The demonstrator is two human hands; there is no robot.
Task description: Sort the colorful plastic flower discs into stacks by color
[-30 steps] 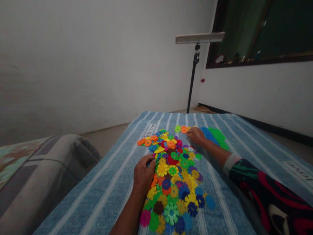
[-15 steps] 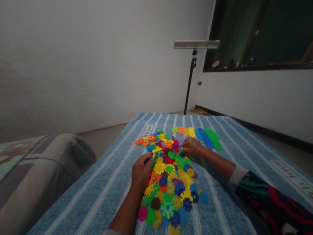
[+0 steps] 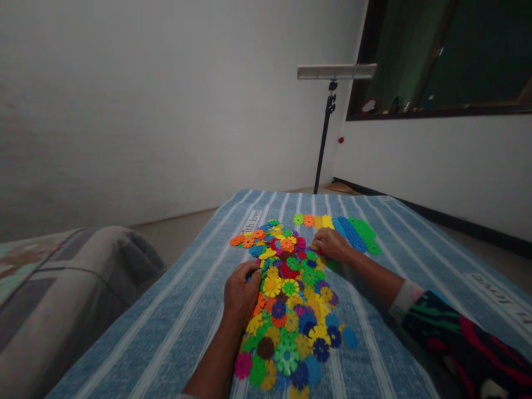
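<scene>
Disc pile (image 3: 290,286) sits mid striped cloth (image 3: 178,310), likely spread so each colour shows; long axis runs away from the person, round discs have no pointing end. Left hand (image 3: 241,291) half-curled at pile's left edge, probably a fence, can't tell if gripping. Right hand (image 3: 330,244) narrow at right edge, contents unclear from here. Colour rows (image 3: 351,235) apart beyond, presumably to keep shades separate

Loose discs (image 3: 291,321): plastic in appearance, smooth, faintly satin
Discs in rows (image 3: 353,235): similar plastic, smooth
Striped cover (image 3: 199,288): woven cloth, matt, slightly rough and flecked
Sleeve (image 3: 461,332): soft cloth, matt
Grey drape (image 3: 95,288): soft cloth, matt, folded
Wall (image 3: 178,111): matt, mostly smooth
Stand pole (image 3: 322,141): smooth; metal or plastic, indistinguishable
Window pane (image 3: 469,61): dark glass, glossy
</scene>
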